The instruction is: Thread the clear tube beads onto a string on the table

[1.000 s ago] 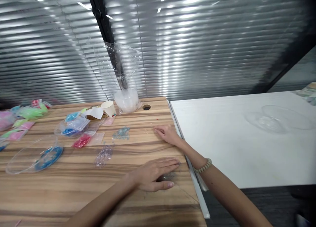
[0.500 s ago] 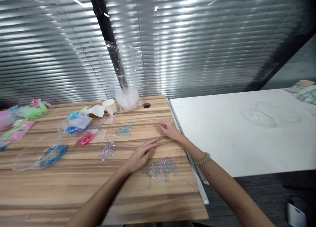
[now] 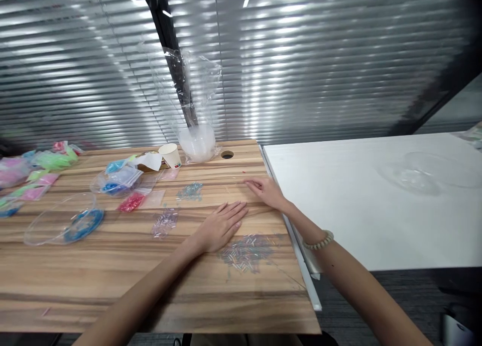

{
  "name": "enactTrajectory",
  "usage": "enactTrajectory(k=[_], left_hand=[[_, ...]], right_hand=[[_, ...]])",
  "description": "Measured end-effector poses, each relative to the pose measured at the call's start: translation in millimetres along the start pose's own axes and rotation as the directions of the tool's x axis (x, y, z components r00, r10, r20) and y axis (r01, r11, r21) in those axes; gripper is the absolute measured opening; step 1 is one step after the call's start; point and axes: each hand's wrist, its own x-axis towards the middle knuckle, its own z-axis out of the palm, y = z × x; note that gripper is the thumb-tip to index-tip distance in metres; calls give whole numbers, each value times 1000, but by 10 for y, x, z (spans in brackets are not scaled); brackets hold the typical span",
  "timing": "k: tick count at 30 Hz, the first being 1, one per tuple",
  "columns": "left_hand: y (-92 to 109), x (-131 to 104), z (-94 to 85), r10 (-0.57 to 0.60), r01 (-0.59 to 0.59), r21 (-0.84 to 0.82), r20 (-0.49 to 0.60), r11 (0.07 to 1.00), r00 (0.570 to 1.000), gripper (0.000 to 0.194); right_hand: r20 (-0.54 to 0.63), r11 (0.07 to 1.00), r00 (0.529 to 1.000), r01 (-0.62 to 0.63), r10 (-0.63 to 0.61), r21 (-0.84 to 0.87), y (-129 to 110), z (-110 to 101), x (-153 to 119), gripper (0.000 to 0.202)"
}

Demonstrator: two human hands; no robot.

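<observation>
My left hand (image 3: 222, 226) lies flat on the wooden table (image 3: 113, 280), fingers spread, just up and left of a large heap of mixed tube beads (image 3: 246, 253). Wearing a beaded bracelet (image 3: 319, 240), my right hand (image 3: 265, 191) rests near the table's right edge, its fingertips pinched together; what they hold, if anything, is too small to make out. A heap of grey-blue beads (image 3: 191, 191) lies to the left of the right hand. Purple beads (image 3: 164, 222) form another heap left of the left hand.
A white cup (image 3: 170, 155) and a clear bag with white contents (image 3: 198, 142) stand at the back. Red beads (image 3: 131, 202), a blue ring of beads in a clear round case (image 3: 83, 225) and colourful packets (image 3: 48, 160) lie leftward. A white table (image 3: 357, 200) adjoins on the right.
My left hand has flattened and its fingers have spread. My right hand has stayed by the table's right edge, still pinched. The camera view has shifted slightly.
</observation>
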Motion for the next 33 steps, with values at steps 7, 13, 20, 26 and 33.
enactTrajectory(k=[7,13,20,26,33], left_hand=[[-17,-90,-54,-42,-8,-296,-164,955,986,36],[119,-479,-175,-284,201,-527,-79,826,956,28],[341,-600,-74,-409,260,-579,-141,773,902,12],[274,-532,-83,-457,315,-632,-69,708,887,15],[266,-548,-134,-413,296,-703,3,646,911,20]], right_hand=[[10,998,1000,2,-2,-59,11,-24,-29,26],[53,998,999,-6,9,-55,22,1,-43,26],[62,997,998,-12,16,-72,54,24,-44,27],[124,994,992,26,-12,-111,115,42,-22,27],[112,983,993,55,-36,-173,147,11,53,26]])
